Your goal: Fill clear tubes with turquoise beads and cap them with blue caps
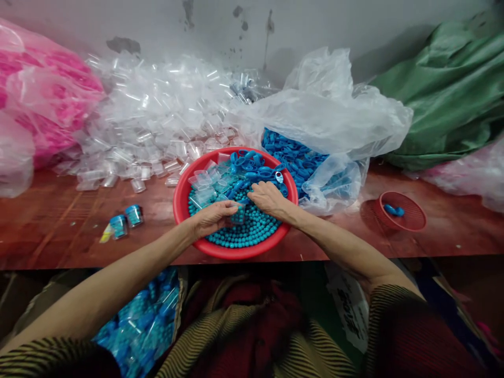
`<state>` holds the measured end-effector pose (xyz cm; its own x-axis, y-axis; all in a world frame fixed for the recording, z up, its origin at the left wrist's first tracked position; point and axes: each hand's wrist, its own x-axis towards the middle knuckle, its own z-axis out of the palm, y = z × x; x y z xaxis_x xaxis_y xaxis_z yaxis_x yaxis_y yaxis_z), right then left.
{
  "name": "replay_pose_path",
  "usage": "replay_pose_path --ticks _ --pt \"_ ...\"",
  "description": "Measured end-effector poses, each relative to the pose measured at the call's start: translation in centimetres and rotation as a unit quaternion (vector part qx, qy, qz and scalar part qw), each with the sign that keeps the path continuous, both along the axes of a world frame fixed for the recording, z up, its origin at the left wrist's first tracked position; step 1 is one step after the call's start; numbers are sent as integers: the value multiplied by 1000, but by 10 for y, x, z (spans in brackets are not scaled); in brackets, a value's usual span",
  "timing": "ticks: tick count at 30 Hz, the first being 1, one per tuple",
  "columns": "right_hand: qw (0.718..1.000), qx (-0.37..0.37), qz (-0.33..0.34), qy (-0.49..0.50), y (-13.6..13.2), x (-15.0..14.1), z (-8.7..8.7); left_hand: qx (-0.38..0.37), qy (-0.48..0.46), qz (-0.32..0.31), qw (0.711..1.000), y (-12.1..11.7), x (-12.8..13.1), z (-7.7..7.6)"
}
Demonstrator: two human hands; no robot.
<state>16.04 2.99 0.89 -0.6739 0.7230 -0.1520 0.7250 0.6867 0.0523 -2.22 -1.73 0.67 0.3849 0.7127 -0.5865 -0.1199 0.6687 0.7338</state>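
Observation:
My left hand [216, 218] grips a small clear plastic jar [238, 214] with blue beads showing inside, held over a red basin [181, 210]. Close by on its right, my right hand [269, 198] has its fingers curled together low over the basin; whatever they pinch is hidden. Round turquoise beads [252, 231] cover the basin's bottom. On top of them lie blue plastic caps [252, 165] toward the back and several empty clear jars [202, 181] at the left. A small white-and-silver piece [279, 177] rests near the basin's right rim.
Behind the basin are a heap of clear jars [134, 121] and a plastic bag [326, 121] spilling blue caps [291, 152]. Two filled jars [118, 226] stand left on the red table [51, 226]. A small red basket [409, 212] sits right. Below, a box holds filled jars [145, 320].

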Motion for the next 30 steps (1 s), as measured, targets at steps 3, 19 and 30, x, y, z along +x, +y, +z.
replay_pose_path --ticks 3,19,30 --pt "1000 15 6 15 -7 0 -3 11 48 4 999 -4 1 2" --pt "942 -183 -99 263 -3 10 17 70 126 47 988 -13 5 0" --pt "734 -393 -189 520 -10 45 51 51 135 15 989 -10 7 -1"
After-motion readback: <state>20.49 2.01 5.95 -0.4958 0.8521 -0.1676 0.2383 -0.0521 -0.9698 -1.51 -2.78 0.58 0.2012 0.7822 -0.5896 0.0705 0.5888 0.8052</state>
